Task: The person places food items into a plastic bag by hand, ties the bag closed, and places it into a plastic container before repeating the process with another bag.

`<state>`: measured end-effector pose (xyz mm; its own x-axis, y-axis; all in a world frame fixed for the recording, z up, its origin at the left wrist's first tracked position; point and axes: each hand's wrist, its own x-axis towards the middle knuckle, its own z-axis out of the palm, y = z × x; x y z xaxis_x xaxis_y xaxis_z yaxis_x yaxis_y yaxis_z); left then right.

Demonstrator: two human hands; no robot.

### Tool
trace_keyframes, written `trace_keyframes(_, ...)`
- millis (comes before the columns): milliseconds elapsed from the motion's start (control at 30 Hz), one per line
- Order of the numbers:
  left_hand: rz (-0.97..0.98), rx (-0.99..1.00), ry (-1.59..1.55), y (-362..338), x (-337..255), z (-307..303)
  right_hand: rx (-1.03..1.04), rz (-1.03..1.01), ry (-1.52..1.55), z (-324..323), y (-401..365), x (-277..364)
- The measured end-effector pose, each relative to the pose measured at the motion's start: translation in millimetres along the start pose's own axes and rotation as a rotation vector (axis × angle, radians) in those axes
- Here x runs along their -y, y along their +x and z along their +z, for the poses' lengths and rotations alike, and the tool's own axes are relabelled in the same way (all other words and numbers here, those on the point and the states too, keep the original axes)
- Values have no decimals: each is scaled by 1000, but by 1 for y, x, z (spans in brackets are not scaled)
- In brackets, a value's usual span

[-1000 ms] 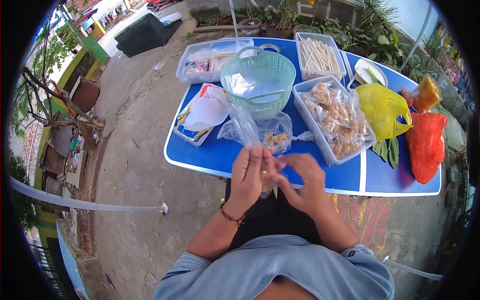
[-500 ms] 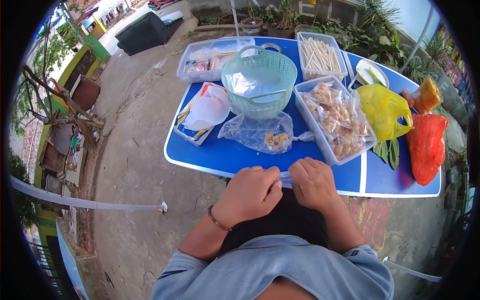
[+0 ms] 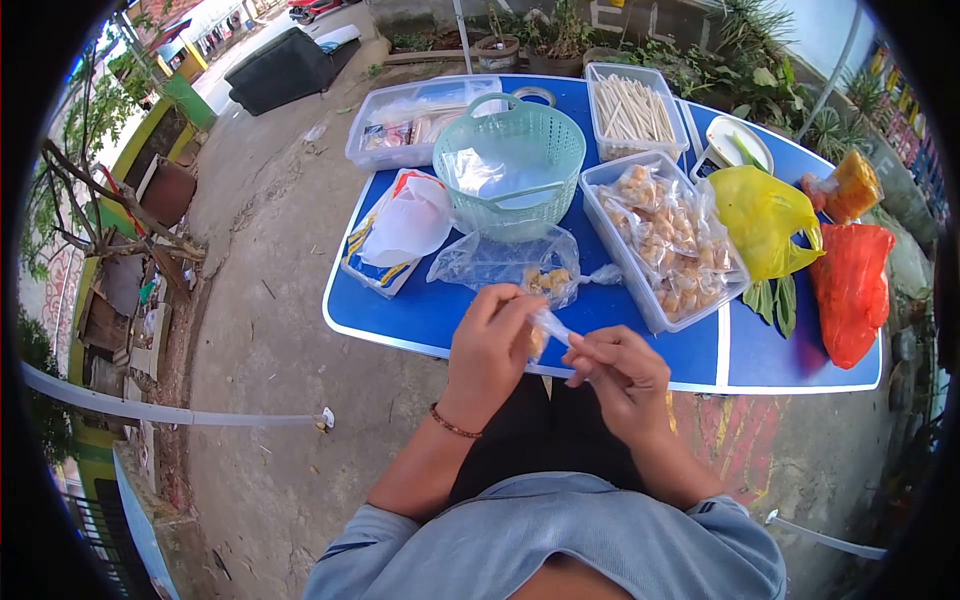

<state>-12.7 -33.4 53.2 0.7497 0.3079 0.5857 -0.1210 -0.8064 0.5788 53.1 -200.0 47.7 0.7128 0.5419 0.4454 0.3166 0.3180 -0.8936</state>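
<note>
Between my hands, at the near edge of the table, is a small clear plastic bag (image 3: 551,325) with light-brown food pieces partly visible inside. My left hand (image 3: 490,340) is closed around its filled part, and its fingers hide some of it. The fingers of my right hand (image 3: 622,378) pinch the bag's narrow, gathered end. Just beyond them lies a larger clear bag (image 3: 490,262) with a few similar pieces in its right end. To the right, a plastic tub (image 3: 612,230) is filled with several tied bags of these pieces (image 3: 665,235).
The blue table (image 3: 395,320) also carries a mint-green basket (image 3: 560,160), a tub of white sticks (image 3: 632,110), a lidded box (image 3: 385,150), a white bag (image 3: 410,220), a yellow bag (image 3: 755,220), a red bag (image 3: 850,290), green leaves (image 3: 775,305) and a tape roll (image 3: 534,95).
My hands were close together with knuckles up, gripping the bag's neck. Now they are turned and farther apart, the left around the filled part and the right on the gathered end.
</note>
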Motion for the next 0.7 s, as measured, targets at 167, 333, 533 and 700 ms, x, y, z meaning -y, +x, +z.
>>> trace_keyframes(167,-342,-237,-718,-2,-1,7,51,483,792,20,-22,-15)
trace_keyframes(333,-764,-249,-1278,-14,-19,11,63,785,1138,16,-23,-33)
trace_keyframes(533,-577,-18,-1155,-21,-11,6,56,658,871,-3,-3,-39)
trace_keyframes(700,-463,250,-1086,-19,-1,2,297,366,524,-32,21,-38)
